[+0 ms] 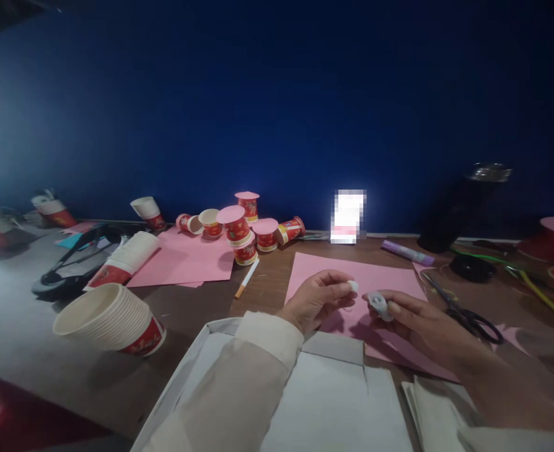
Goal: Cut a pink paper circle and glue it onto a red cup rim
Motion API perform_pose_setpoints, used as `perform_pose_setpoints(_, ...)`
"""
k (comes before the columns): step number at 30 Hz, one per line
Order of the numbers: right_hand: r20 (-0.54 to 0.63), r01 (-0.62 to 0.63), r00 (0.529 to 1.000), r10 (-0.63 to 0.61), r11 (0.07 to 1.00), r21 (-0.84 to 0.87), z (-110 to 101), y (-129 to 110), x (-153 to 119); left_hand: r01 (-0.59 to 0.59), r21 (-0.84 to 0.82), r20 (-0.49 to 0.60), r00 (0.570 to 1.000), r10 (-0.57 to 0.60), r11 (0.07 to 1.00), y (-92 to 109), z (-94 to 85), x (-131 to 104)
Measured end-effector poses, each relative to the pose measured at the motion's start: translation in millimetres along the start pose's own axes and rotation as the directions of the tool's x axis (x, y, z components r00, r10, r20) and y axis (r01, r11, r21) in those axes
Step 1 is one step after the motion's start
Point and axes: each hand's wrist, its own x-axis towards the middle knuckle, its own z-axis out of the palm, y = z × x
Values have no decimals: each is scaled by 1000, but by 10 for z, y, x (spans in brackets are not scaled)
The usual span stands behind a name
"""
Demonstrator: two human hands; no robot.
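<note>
My left hand (321, 297) pinches a small white piece (352, 286) between thumb and fingertips. Just to its right, my right hand (406, 317) has its fingers closed on a small whitish, ring-like item (379, 306), which may be a tape roll. The two hands are apart, above a pink paper sheet (359, 270). A white box (337, 402) lies below my left forearm. Purple-wrapped stick (407, 252) and black-handled scissors (467, 314) rest beyond and beside my right hand.
Red cups with pink discs (237, 227) stand at the back centre. Stacked paper cups (111, 320) lie left, near a black strap (69, 263). A cigarette (247, 279) lies mid-table. A bright screen (347, 216) and dark bottle (462, 207) stand behind.
</note>
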Motion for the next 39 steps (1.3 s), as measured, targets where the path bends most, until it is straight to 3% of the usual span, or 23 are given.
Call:
perform_pose_setpoints(12,-59,42,996,-67,934,-355,-18,-100,32,-83,239,-18,996,90,968,-115,-101,91)
perform_pose_setpoints(18,16,44,999,-41,924,-380,-40,-107,46,-77,355,-21,996,90,932,-86,-69,60)
perform_pose_setpoints(27,-9,19,1000,-25,917,-397,-48,-99,51,-90,449,-43,992,122,889,-96,-43,65)
perform_pose_setpoints(39,44,3,999,12,942,-336,-45,-77,63,-95,558,-63,986,157,825,-51,28,6)
